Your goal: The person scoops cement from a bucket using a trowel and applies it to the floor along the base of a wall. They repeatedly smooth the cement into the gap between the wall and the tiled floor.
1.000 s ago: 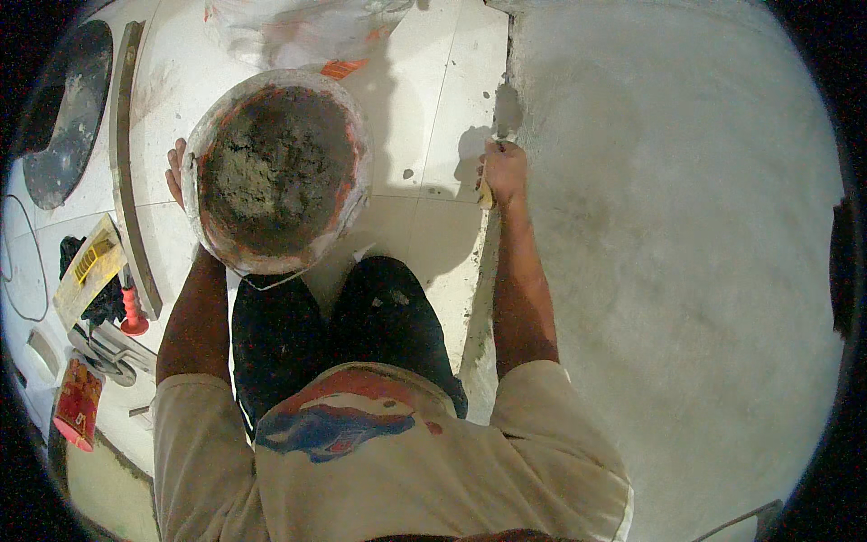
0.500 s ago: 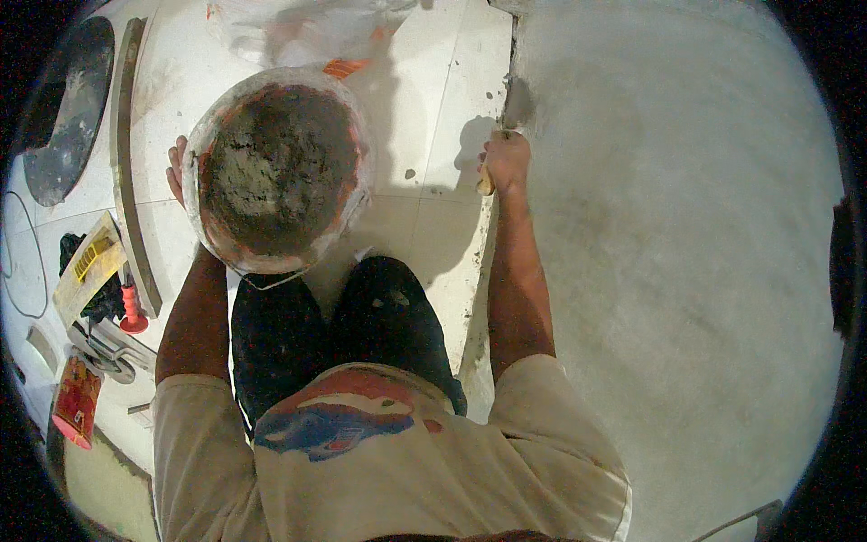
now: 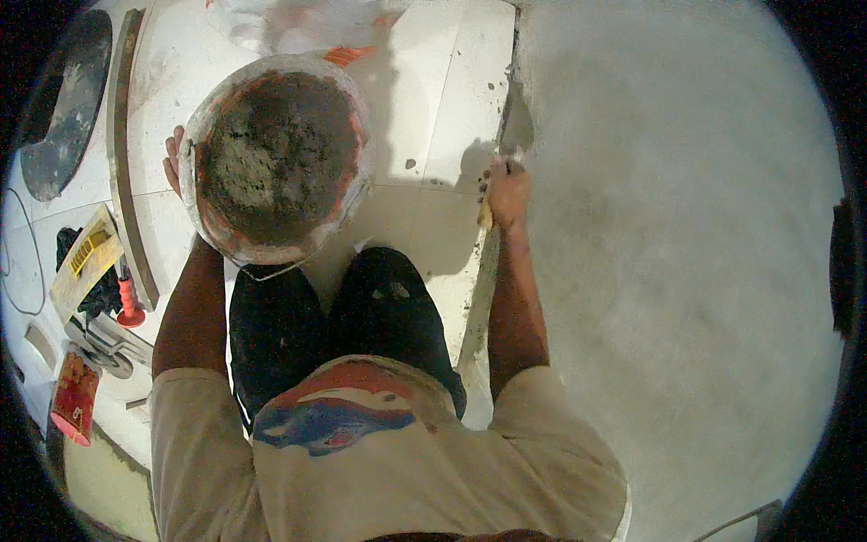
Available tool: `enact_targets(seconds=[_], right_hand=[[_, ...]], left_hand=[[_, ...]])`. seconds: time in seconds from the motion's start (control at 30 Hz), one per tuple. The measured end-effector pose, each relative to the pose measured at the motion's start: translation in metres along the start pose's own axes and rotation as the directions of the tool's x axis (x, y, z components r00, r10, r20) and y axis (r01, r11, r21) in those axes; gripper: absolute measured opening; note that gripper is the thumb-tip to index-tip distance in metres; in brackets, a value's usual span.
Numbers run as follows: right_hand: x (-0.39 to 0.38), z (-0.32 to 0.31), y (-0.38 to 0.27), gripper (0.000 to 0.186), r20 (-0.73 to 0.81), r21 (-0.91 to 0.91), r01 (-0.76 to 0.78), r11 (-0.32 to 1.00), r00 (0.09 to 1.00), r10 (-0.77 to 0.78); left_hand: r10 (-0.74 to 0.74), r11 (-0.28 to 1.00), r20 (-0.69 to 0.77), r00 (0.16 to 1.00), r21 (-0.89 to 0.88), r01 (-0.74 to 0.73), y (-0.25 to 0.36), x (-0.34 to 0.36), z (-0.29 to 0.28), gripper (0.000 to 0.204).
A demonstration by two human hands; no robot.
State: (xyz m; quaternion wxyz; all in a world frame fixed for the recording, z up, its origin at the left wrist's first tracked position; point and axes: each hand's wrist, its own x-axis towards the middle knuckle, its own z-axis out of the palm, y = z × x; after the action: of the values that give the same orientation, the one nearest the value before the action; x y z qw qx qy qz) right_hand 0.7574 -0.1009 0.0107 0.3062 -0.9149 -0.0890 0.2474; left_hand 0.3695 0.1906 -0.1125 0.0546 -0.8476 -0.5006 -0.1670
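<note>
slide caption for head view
Left hand against a bucket of grey mix, right hand gripping a yellowish-handled tool at the edge of a grey surface.

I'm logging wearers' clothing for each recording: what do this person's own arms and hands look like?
The left hand, seen only in part, and the right hand show no gloves. Both forearms are bare below short beige fabric sleeves, which belong to a T-shirt with a red, white and blue print. No watch or band shows on the right wrist; the left wrist is hidden.

Left hand (image 3: 174,161), fingers (image 3: 171,169) extended; right hand (image 3: 511,193) clenched; forearms (image 3: 517,294) forward
</note>
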Motion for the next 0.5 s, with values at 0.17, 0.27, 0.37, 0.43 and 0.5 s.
enact_targets(seconds=[0.17,0.27,0.37,0.43,0.5], right_hand=[[0.05,-0.008,0.028,0.034,0.047,-0.068,-0.05,0.996,0.998,0.053],[-0.016,-0.023,0.035,0.034,0.073,-0.166,-0.086,0.982,0.992,0.1],[-0.059,-0.016,0.006,0.033,0.046,0.005,-0.269,0.963,0.962,0.269],[-0.06,-0.012,0.005,0.034,0.014,0.056,-0.235,0.97,0.972,0.234],[-0.023,-0.012,0.016,0.033,0.059,0.048,-0.111,0.993,0.992,0.108]], left_hand=[[-0.005,1.0,-0.017,1.0,0.027,0.005,-0.003,0.001,0.008,0.061],[-0.025,0.999,-0.057,0.998,-0.038,0.023,-0.006,-0.005,0.009,0.063],[-0.03,0.999,0.009,0.999,0.025,0.03,-0.002,0.002,0.001,0.065],[-0.028,0.999,0.043,0.999,0.038,0.026,0.004,0.003,-0.007,0.065],[-0.024,0.999,0.04,0.999,-0.024,0.025,0.007,0.004,-0.006,0.064]])
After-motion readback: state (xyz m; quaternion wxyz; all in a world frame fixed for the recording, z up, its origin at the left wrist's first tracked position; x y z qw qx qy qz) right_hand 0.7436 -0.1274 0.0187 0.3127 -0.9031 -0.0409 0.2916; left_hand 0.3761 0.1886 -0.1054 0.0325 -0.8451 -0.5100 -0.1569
